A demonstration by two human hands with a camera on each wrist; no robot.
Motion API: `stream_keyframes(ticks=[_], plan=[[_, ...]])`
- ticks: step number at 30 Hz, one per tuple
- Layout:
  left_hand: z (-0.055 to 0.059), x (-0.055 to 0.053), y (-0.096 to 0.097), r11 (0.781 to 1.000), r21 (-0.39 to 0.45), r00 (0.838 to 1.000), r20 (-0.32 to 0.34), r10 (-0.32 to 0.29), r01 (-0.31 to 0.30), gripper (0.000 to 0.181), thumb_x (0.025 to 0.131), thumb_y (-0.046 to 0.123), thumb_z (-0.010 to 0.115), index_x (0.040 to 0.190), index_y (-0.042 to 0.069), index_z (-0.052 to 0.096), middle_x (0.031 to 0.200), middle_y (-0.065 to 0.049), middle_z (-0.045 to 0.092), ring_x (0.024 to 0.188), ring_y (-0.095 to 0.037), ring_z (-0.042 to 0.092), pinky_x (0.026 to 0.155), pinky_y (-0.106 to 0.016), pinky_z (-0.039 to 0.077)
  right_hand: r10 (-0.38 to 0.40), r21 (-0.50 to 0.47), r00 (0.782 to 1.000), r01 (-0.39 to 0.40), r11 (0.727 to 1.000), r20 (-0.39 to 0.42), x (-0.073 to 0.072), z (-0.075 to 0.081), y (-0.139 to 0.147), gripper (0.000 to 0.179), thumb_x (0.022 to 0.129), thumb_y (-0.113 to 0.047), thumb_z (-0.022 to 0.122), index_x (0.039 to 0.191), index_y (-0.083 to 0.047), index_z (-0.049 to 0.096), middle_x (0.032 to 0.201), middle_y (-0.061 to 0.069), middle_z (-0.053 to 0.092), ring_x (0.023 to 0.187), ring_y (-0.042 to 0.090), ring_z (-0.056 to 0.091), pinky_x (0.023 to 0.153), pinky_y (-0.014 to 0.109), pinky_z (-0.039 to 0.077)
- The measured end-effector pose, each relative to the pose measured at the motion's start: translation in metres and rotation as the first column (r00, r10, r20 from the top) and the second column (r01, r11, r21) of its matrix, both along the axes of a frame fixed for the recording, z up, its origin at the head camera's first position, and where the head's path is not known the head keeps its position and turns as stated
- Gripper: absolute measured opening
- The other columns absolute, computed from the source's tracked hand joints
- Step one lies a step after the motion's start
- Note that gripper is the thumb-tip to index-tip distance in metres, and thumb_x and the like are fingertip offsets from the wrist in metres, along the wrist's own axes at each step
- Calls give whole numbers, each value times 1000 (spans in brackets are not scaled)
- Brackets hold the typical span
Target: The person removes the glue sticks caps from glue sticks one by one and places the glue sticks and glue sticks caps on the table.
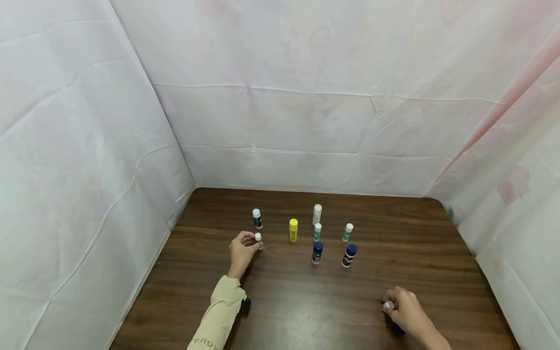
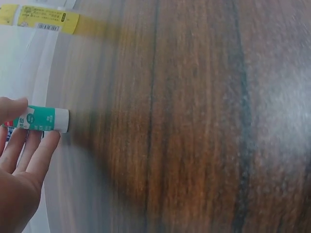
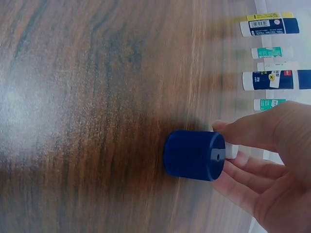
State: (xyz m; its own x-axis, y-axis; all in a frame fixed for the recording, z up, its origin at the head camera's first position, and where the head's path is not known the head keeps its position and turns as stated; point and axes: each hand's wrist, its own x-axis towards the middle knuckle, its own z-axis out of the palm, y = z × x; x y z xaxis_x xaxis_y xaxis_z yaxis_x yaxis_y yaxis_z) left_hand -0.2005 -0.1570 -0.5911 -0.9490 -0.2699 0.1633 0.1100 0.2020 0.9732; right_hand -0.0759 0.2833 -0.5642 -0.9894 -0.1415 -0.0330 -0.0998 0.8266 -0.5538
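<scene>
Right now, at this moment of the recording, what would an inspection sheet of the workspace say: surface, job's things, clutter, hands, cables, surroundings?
Surface: dark wood-grain table, glare toward its near side.
Job's things: green-and-white glue stick, held; small white piece, held close to a blue cap; whether those two touch is unclear.
Clutter: seven other tubes stand unheld: white-capped dark-blue tube, yellow tube, white tube, two green-and-white tubes, two blue-capped tubes.
Hands: left hand pinches the glue stick; right hand pinches the white piece.
Cables: nothing seen.
Surroundings: white cloth with faint pink print behind and at both sides.
</scene>
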Motion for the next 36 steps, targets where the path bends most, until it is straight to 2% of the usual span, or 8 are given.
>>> stream_keyframes(ticks=[6,11,14,18,22,27,31,36], plan=[[3,2,0,999,-46,999,33,-14,16,34,67,-4,81,96,1,64,94,-14,68,91,-30,65,80,-40,52,-15,13,999,15,1000,33,0,4,-2,20,70,6,73,72,-11,64,71,-2,52,61,7,47,53,22,42],[5,10,0,997,-69,999,39,-17,20,39,67,-3,82,101,4,63,99,-10,67,94,-29,64,86,-48,47,-35,12,997,34,999,74,1,11,-3,15,72,5,73,77,-8,66,73,-1,54,62,7,51,53,21,44],[8,15,0,998,-59,999,41,-18,20,42,67,-2,82,104,5,62,103,-11,66,97,-32,63,84,-49,49,-39,10,996,38,999,85,2,18,-2,13,74,1,75,81,-6,66,75,0,55,63,9,53,53,21,45],[14,22,-1,999,-34,999,36,-2,3,47,67,1,83,109,2,60,109,-15,63,100,-34,61,78,-43,54,-39,12,997,38,999,73,2,26,1,19,73,-7,79,88,-5,67,79,1,57,65,10,53,53,22,46],[19,28,-1,999,-26,1000,13,22,-22,50,67,1,83,110,0,59,111,-20,61,102,-36,59,79,-43,55,-35,6,999,35,999,2,3,32,3,27,70,-7,81,93,-3,67,83,3,60,66,9,54,54,22,46],[29,34,3,999,-22,1000,0,27,-27,47,69,3,83,110,1,60,110,-21,61,103,-38,58,79,-45,54,-31,-13,989,30,999,-145,6,37,0,33,64,-1,83,93,-4,68,86,5,62,71,15,56,56,26,48],[42,41,9,1000,9,999,-39,-11,12,44,70,-2,80,108,-3,59,109,-23,61,101,-41,58,80,-50,52,-16,-66,965,-1,998,-261,6,41,-4,34,63,4,83,92,-2,67,90,8,63,70,22,63,57,28,54],[66,53,19,992,77,993,-80,-90,96,41,70,-12,76,107,-11,57,103,-25,60,94,-36,60,80,-55,51,-1,-107,930,-41,993,-366,4,48,-10,36,61,8,83,91,-2,66,89,7,62,65,13,63,55,19,53]])
